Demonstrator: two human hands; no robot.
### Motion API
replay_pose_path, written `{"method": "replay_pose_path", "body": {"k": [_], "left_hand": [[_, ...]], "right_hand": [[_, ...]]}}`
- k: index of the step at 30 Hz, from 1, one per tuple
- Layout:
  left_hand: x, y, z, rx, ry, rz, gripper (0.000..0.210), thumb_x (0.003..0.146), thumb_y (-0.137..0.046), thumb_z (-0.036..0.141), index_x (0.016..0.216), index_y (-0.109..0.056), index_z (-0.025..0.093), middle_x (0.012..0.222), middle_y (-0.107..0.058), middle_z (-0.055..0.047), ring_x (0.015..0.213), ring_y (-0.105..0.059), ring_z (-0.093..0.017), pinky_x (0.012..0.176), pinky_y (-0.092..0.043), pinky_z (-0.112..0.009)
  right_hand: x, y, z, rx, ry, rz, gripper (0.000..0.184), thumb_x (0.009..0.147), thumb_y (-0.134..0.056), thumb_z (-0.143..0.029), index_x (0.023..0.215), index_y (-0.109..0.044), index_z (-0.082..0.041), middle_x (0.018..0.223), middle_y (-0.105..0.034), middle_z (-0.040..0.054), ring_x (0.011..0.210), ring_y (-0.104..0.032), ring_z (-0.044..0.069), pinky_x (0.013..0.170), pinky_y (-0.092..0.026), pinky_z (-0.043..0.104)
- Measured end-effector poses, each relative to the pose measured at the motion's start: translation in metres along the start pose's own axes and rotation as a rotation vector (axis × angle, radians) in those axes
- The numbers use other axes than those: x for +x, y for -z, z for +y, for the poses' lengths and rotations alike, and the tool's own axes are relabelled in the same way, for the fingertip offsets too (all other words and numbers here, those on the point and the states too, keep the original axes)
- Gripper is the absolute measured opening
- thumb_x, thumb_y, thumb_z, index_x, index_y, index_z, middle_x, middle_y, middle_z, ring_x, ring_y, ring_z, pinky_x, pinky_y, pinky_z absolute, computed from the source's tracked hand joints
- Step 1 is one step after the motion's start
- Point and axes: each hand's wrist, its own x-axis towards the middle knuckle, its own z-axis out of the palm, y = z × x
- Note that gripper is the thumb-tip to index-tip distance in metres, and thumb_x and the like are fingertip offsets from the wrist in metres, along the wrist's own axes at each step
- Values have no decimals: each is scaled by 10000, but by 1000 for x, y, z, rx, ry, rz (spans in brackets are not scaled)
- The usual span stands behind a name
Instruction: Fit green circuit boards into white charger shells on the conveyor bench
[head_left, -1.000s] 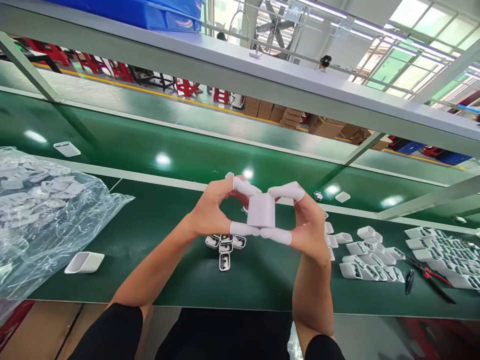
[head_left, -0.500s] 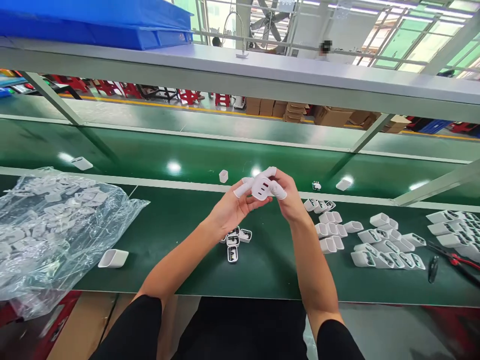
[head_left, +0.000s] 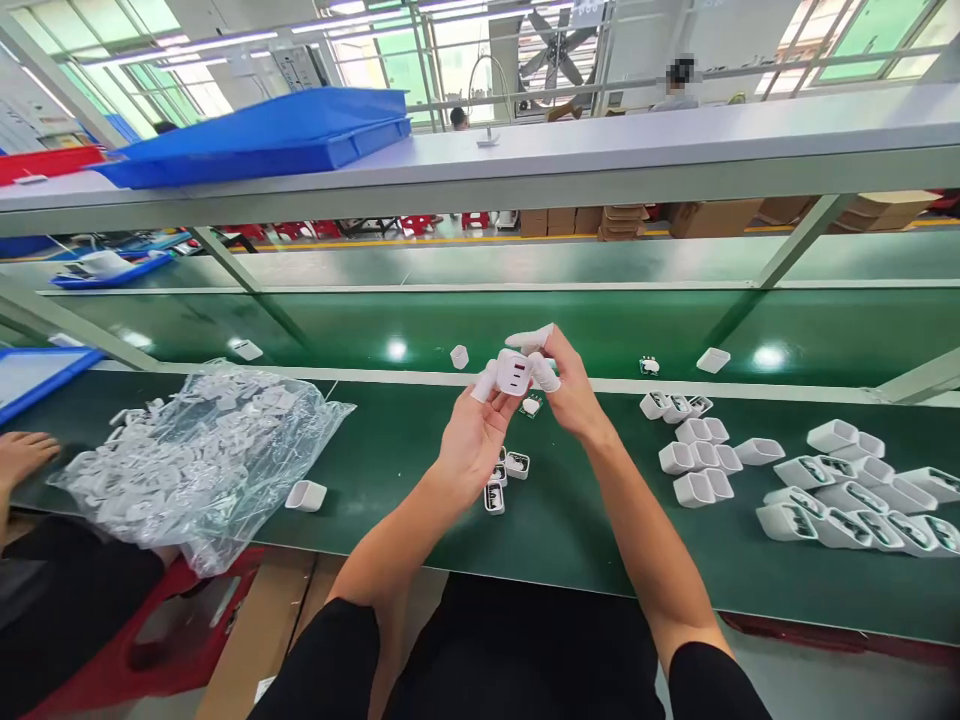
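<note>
My left hand [head_left: 474, 428] is closed on a white charger housing [head_left: 513, 372], its end face with small port slots turned toward me. White finger cots cover several fingertips. My right hand [head_left: 566, 385] is beside the housing, with index finger stretched above it and thumb near its right edge; whether the thumb touches cannot be made out. Below the hands lies a small circuit board [head_left: 532, 405] with a white part. Nearer me on the green bench, several white housings with boards inside [head_left: 493, 498] sit together, partly behind my left wrist.
A clear plastic bag of small white parts [head_left: 202, 450] lies left, with a lone white housing [head_left: 306, 496] beside it. Groups of white housings [head_left: 701, 457] stand right. A shelf [head_left: 600, 140] holding a blue tray [head_left: 262, 135] crosses ahead. Another person's hand [head_left: 26, 458] rests far left.
My view has swung left and tilted up. My right index finger has lifted from the housing and stretched out, while my left hand still holds it. The circuit board below now shows.
</note>
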Motion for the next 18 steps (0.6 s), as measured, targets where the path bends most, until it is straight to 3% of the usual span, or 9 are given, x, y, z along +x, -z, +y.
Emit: {"method": "replay_pose_path", "body": {"k": [3, 5, 8, 11, 15, 18], "left_hand": [[38, 58, -4, 396, -424, -8, 339, 963, -934, 470, 1168, -849, 214, 1264, -834, -103, 1181, -841, -255, 1067, -723, -408], [65, 107, 1, 912, -762, 32, 368, 1028, -828, 551, 1194, -842, 223, 1171, -782, -84, 1083, -819, -216, 988, -724, -383], [87, 176, 13, 1165, -783, 29, 279, 992, -854, 477, 1080, -848, 213, 993, -718, -39, 888, -763, -178, 869, -715, -351], [87, 224, 16, 1325, -738, 0, 157, 974, -852, 369, 953, -823, 216, 905, -680, -12, 802, -728, -162, 814, -688, -316], [81, 255, 5, 1477, -726, -24, 61, 1009, -767, 242, 1030, -823, 227, 1078, -729, -56, 974, -781, -192, 919, -676, -327], [84, 265, -5, 1543, -729, -57, 83, 1033, -727, 211, 1057, -804, 232, 1125, -723, -66, 1003, -787, -199, 929, -672, -325]], "right_hand": [[-1, 11, -3, -44, 14, 42, 728, 1067, -495, -916, 1287, -809, -298, 1166, -706, 67, 951, -642, 230, 995, -574, 458], [-1, 20, -4, -31, 32, 68, 722, 1103, -432, -890, 1294, -812, -306, 1171, -740, 70, 939, -667, 234, 977, -580, 459], [0, 29, -5, -13, 63, 113, 702, 1128, -412, -858, 1257, -832, -310, 1103, -780, 60, 920, -696, 243, 975, -580, 472], [0, 32, -6, 1, 69, 123, 671, 1134, -442, -833, 1224, -848, -306, 1064, -799, 59, 909, -703, 247, 962, -587, 473], [0, 25, 9, -37, 43, 81, 621, 1137, -489, -799, 1201, -841, -291, 1011, -786, 58, 917, -706, 247, 922, -601, 449], [13, -1, 39, -187, -51, -11, 515, 1153, -535, -710, 1195, -807, -275, 1031, -791, 55, 961, -724, 249, 911, -603, 424]]}}
